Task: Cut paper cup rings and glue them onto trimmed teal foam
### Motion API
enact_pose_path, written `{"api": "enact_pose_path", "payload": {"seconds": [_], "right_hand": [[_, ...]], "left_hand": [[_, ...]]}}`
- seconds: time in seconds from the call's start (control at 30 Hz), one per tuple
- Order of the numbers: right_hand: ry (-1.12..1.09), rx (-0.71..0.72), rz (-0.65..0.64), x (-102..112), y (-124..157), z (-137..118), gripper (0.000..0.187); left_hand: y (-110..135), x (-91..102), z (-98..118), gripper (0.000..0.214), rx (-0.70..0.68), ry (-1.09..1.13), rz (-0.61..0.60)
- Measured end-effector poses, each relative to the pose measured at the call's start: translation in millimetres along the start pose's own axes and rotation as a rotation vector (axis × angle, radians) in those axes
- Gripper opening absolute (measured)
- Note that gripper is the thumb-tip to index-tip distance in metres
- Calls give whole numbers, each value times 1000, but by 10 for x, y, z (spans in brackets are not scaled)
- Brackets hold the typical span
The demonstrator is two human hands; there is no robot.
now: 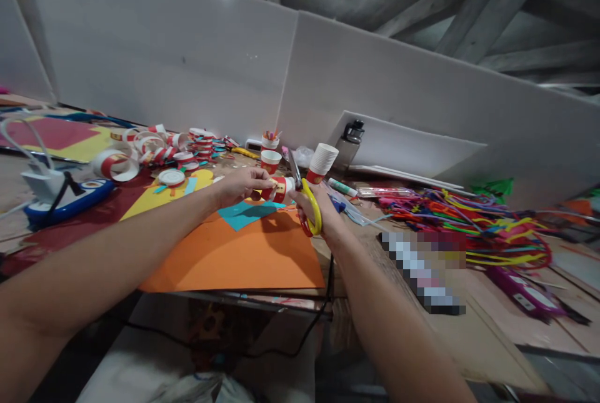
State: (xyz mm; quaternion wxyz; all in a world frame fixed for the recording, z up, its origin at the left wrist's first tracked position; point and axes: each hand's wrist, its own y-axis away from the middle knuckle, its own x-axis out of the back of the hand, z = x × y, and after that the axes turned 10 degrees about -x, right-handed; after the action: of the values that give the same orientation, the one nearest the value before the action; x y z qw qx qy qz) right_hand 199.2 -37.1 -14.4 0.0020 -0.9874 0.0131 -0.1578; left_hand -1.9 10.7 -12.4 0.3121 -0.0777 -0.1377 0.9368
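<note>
Wooden table (473, 328) filling the view, crowded with craft supplies. At the middle of its near edge, a large orange sheet (244, 259), apparently laid as a work mat below both hands. Toward the right edge, a tangled heap of bright pipe cleaners (469, 222), lying clear of the working spot. Toward the far left corner, a cluster of red-and-white cut rings (154, 144), seemingly set aside as finished pieces. Near the far edge, a stack of cups (322, 162), within easy reach. Above the orange sheet's far side, left hand (239, 185) closed around a red-and-white paper cup (276, 189), held sideways with one end turned toward the blades. Right hand (323, 218) curled shut through the yellow handles of scissors (315, 202), blades pointing up and away, close by the cup's end, probably lined up for cutting.
</note>
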Motion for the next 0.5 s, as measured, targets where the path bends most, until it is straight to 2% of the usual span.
{"api": "enact_pose_path", "payload": {"seconds": [0.07,0.17,0.3,0.43,0.5], "right_hand": [[-22,-32,15,-9,6,-29,19],[-49,-33,149,4,-7,-69,14],[-37,-4,286,66,-13,-107,17],[-59,30,339,97,13,-122,12],[-10,75,300,85,22,-117,13]], "left_hand": [[0,22,-2,26,-17,3,-15],[-8,75,0,26,-15,39,9],[-22,116,-2,27,-65,12,41],[-27,75,-45,21,-156,-440,-26],[-24,44,-63,20,-191,-658,-98]]}}
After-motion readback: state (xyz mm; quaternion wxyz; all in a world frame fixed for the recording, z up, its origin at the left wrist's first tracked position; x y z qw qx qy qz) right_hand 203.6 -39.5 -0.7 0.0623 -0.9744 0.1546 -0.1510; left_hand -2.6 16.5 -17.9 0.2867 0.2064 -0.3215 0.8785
